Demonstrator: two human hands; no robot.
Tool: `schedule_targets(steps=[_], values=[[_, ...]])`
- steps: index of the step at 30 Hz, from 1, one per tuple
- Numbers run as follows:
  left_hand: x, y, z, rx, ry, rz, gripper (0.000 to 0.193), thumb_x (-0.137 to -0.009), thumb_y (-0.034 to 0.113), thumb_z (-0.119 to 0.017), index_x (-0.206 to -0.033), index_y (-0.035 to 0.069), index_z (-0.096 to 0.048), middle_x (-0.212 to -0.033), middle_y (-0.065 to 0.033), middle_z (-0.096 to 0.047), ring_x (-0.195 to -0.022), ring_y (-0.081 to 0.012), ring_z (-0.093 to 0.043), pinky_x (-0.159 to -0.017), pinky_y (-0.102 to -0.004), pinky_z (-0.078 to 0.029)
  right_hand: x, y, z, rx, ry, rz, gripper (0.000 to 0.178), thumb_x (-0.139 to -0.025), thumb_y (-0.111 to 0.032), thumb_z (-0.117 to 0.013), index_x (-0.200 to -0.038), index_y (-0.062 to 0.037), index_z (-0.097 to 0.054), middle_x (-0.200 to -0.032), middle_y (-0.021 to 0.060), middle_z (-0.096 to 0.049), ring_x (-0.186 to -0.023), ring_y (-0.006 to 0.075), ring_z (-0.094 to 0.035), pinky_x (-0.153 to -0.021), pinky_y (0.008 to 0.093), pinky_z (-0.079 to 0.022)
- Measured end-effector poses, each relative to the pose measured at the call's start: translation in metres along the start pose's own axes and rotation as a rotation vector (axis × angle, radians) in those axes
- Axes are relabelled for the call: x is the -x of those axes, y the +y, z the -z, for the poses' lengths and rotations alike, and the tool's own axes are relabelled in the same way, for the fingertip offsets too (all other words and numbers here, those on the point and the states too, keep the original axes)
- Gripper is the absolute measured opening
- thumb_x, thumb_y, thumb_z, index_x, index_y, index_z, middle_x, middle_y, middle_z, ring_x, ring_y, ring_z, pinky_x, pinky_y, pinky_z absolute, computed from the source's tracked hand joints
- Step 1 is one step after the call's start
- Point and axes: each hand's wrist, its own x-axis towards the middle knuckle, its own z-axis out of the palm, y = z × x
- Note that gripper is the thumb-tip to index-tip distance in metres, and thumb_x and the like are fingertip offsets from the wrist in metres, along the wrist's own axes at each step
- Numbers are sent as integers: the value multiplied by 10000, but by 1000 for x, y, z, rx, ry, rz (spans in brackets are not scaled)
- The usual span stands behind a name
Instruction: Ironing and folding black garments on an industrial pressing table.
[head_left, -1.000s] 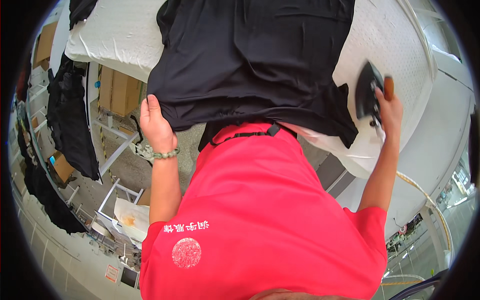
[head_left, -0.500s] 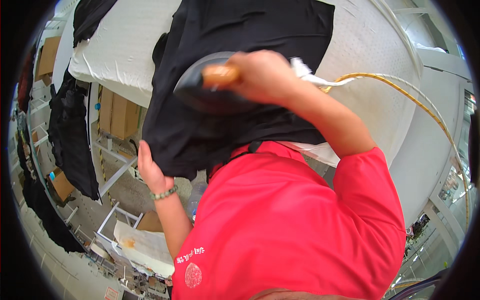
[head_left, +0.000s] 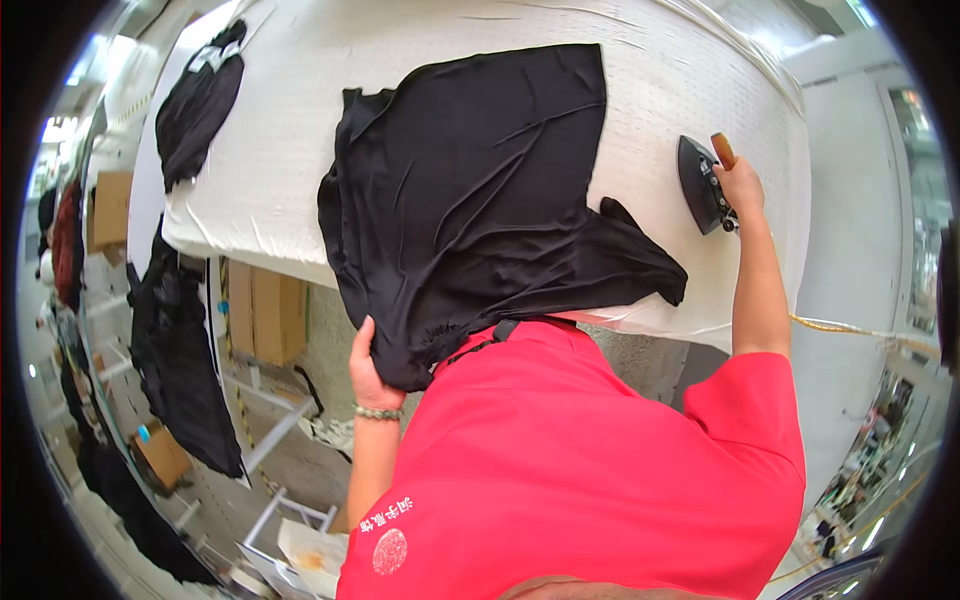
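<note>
The iron had swung off the black garment to its three o'clock, right hand gripping the handle, leaving the garment uncovered across the table; the left hand's fingers gripped its seven-o'clock edge.

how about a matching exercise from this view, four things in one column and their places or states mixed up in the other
Things:
1. iron
2. left hand
3. large black garment
4. beaded bracelet

Places and states:
A. spread mostly on the white padded table
B. around a wrist
C. gripped by its handle, to the right of the dark cloth
D. against the near left end of the dark cloth

Right pairs: 1-C, 2-D, 3-A, 4-B
</note>
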Motion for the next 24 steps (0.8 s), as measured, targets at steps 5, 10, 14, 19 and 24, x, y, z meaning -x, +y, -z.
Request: schedule_targets(steps=[5,10,14,19,24], values=[[-12,44,-45,-176,-117,-260,535,-1083,340,-472,-1446,-52,-501,-1469,-179,-572,-1328,-318,-570,-1156,-457,-425,103,-28,-11,-283,727,562,207,-997,-226,-655,-1108,-54,-684,-918,143,-706,-855,338,-687,-799,433,-548],[-10,43,-68,-141,-319,-367,539,-1089,351,-466,-1442,-55,-502,-1472,-178,-569,-1326,-321,-570,-1158,-459,-417,272,-50,-125,-1228,-1192,-95,532,-1049,-490,-550,-1237,-7,-670,-1141,178,-738,-1003,279,-731,-920,437,-580],[20,56,-58,-132,-388,-351,541,-1094,362,-463,-1426,-62,-516,-1454,-181,-583,-1331,-325,-565,-1155,-462,-416,313,-120,-162,-1863,-1218,-270,485,-1050,-451,-558,-1317,-54,-643,-1262,145,-715,-1100,293,-706,-1001,465,-543],[105,102,15,-6,-375,-581,478,-1088,366,-490,-1324,-34,-603,-1354,-161,-650,-1262,-307,-609,-1103,-448,-457,318,-193,-143,-1966,-1197,-194,342,-1055,-347,-563,-1241,-89,-690,-1166,62,-757,-1059,230,-717,-953,386,-562],[257,124,159,181,-71,-977,393,-1062,369,-554,-1171,13,-678,-1203,-120,-721,-1132,-273,-673,-1021,-438,-507,413,-272,-130,-1638,-1548,85,315,-1072,-291,-531,-1186,-46,-693,-1105,103,-763,-981,249,-734,-887,403,-582]])
